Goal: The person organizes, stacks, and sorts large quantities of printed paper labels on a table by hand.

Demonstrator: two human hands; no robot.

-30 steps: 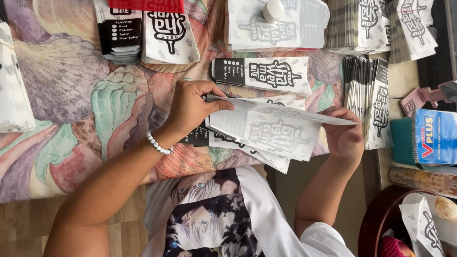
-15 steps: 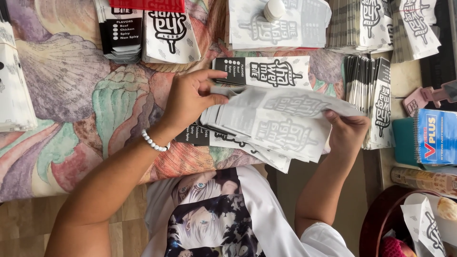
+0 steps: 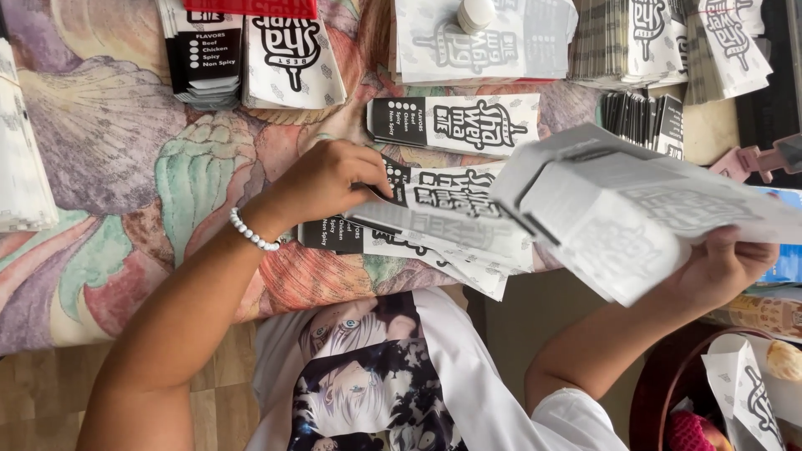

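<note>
My left hand (image 3: 322,179), with a white bead bracelet on the wrist, rests fingers-down on a fanned pile of flat black-and-white printed paper sleeves (image 3: 434,230) at the table's near edge. To the right, my right hand (image 3: 723,267) grips a white printed paper sleeve (image 3: 626,209) from below. This sleeve is lifted off the pile, partly opened into a box shape and blurred, close to the camera. One single flat sleeve (image 3: 455,124) lies on the cloth just beyond the pile.
Stacks of the same flat sleeves (image 3: 251,54) line the far side of the patterned tablecloth (image 3: 125,167), with a white cap (image 3: 476,12) on one. More stacks (image 3: 643,42) stand at the right, beside a pink tool (image 3: 764,159) and a red basket (image 3: 660,392).
My right hand has lifted the white sleeve up off the pile, to the right and nearer the camera, and it has opened out. My left hand stays on the pile.
</note>
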